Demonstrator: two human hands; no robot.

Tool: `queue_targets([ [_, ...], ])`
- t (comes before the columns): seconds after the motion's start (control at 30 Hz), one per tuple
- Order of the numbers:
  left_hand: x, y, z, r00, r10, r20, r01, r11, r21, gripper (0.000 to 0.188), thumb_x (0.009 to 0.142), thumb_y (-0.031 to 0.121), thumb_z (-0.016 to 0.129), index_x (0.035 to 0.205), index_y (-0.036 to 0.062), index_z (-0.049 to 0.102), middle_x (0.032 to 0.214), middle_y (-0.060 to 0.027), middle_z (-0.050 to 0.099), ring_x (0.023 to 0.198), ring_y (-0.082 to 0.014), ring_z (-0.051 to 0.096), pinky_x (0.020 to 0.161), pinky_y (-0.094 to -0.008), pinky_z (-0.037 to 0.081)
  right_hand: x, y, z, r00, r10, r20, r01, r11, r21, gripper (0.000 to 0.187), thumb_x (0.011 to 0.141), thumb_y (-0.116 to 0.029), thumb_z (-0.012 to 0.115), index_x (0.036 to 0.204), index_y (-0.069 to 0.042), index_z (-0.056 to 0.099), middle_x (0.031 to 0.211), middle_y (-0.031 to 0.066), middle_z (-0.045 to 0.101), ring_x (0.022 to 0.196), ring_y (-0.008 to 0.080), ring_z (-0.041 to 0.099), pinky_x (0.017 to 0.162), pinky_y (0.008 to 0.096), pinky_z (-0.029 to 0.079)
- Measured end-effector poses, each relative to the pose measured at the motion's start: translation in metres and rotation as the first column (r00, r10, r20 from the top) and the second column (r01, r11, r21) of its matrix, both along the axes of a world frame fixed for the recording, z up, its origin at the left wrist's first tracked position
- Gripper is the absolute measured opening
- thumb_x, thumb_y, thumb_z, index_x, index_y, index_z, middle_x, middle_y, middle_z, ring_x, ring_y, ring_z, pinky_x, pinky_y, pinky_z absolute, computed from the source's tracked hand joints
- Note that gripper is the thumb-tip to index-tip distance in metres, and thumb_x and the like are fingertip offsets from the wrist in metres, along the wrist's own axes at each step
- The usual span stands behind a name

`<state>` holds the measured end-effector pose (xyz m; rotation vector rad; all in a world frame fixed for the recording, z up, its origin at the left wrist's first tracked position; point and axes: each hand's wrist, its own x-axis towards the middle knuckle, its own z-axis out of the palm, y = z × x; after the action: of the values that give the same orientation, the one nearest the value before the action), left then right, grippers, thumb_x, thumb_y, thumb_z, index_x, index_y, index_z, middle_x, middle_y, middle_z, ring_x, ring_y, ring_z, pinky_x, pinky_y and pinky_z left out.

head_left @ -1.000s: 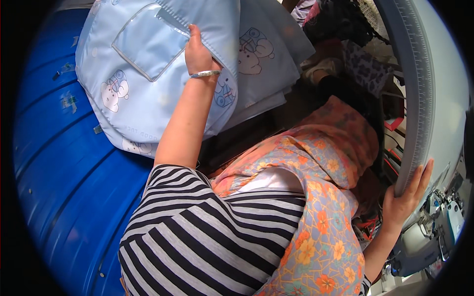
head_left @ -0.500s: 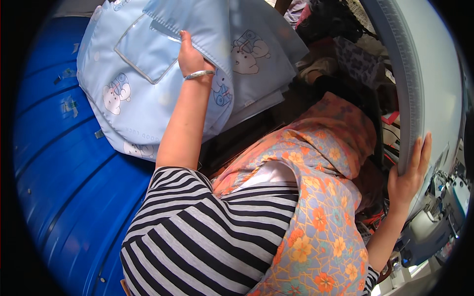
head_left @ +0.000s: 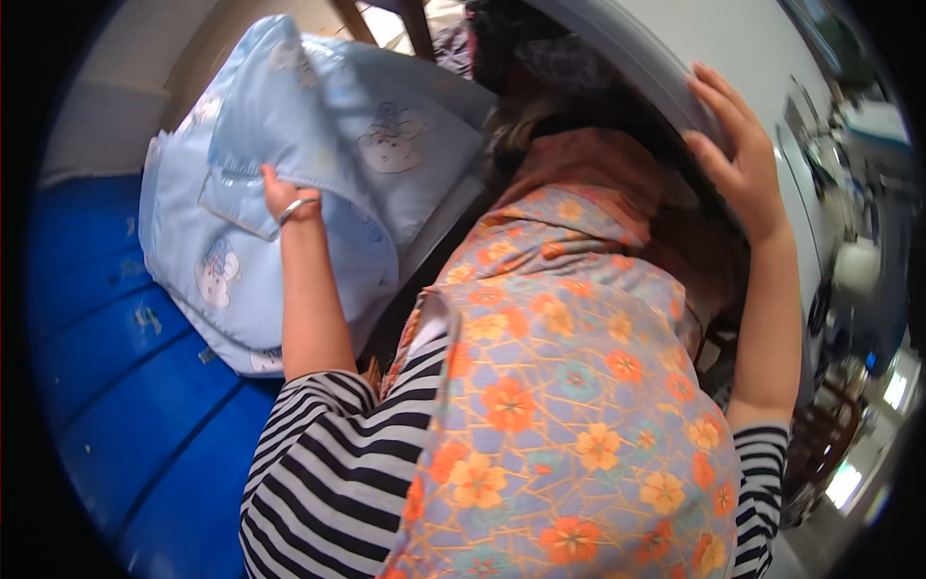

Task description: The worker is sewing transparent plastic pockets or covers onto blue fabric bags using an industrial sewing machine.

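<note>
Pale blue fabric pieces (head_left: 246, 299) printed with white bears lie in a stack at the left, with a clear window pocket (head_left: 231, 214) on one of them. My left hand (head_left: 288, 196), a silver bangle at its wrist, is closed on the stitched edge of the top piece, which folds up over the others. Most of its fingers are hidden under the cloth. At the right, my right hand (head_left: 738, 159) holds nothing. Its fingers are spread and touch the edge of the white table (head_left: 666, 43).
The stack rests on a ridged blue surface (head_left: 87, 386). A flowered apron (head_left: 579, 405) covers my lap between the stack and the table. Dark cloth items (head_left: 569, 58) are heaped under the table edge. Blurred machine parts (head_left: 858, 265) stand at the far right.
The view has turned, so the stack sits lower and the apron fills the middle. My right hand has moved farther along the table edge. My left hand keeps its hold on the cloth.
</note>
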<state>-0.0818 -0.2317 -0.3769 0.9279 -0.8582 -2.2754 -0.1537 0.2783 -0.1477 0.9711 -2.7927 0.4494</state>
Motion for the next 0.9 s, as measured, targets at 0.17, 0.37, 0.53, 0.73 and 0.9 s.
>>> queue_targets([
  [0.17,0.003,-0.029,-0.016,0.992,-0.076,0.099,0.073,0.997,0.035,0.060,0.099,0.045,0.030,0.134,-0.0024,0.043,0.136,-0.0198,0.048,0.126,-0.0402,0.045,0.107,-0.0550,0.036,-0.010,0.047,-0.011,0.908,-0.075,0.413,0.277,0.846,-0.456,0.034,0.092,-0.007,0.054,0.125,0.000,0.056,0.137,0.0103,0.051,0.126,0.0170,0.047,0.107,0.0314,0.033],
  [0.37,-0.034,-0.054,-0.017,0.953,0.053,0.297,-0.040,0.998,-0.047,0.052,0.100,0.042,0.032,0.128,0.0020,0.050,0.131,-0.0156,0.054,0.119,-0.0370,0.052,0.101,-0.0543,0.044,0.017,0.108,-0.007,0.903,-0.301,0.307,0.429,0.597,-0.678,0.026,0.095,-0.008,0.051,0.117,0.000,0.063,0.120,0.0082,0.063,0.114,0.0147,0.055,0.102,0.0271,0.037],
  [0.53,-0.036,-0.030,-0.016,0.982,-0.098,0.165,0.096,0.995,0.019,0.051,0.102,0.040,0.026,0.131,0.0025,0.047,0.131,-0.0160,0.053,0.120,-0.0373,0.052,0.101,-0.0558,0.044,0.085,0.083,-0.046,0.875,-0.331,0.354,0.485,0.599,-0.637,0.028,0.095,-0.018,0.053,0.112,0.000,0.064,0.109,0.0111,0.067,0.101,0.0152,0.062,0.090,0.0285,0.047],
  [0.73,-0.048,-0.015,0.012,0.978,-0.196,0.077,0.189,0.978,0.084,0.052,0.103,0.039,0.024,0.135,0.0019,0.042,0.135,-0.0175,0.050,0.122,-0.0390,0.049,0.101,-0.0575,0.043,0.049,0.026,-0.157,0.822,-0.457,0.341,0.462,0.884,0.072,0.043,0.089,-0.040,0.055,0.114,-0.006,0.064,0.111,0.0170,0.065,0.103,0.0343,0.062,0.087,0.0414,0.050],
  [0.9,-0.030,-0.014,0.026,0.972,-0.113,0.207,0.120,0.993,-0.022,0.055,0.102,0.040,0.021,0.137,0.0020,0.041,0.136,-0.0169,0.049,0.124,-0.0395,0.048,0.102,-0.0588,0.041,0.054,0.020,-0.177,0.582,-0.423,0.694,0.121,0.889,0.441,0.048,0.086,-0.047,0.051,0.111,-0.010,0.068,0.112,0.0145,0.066,0.103,0.0303,0.063,0.086,0.0416,0.049],
])
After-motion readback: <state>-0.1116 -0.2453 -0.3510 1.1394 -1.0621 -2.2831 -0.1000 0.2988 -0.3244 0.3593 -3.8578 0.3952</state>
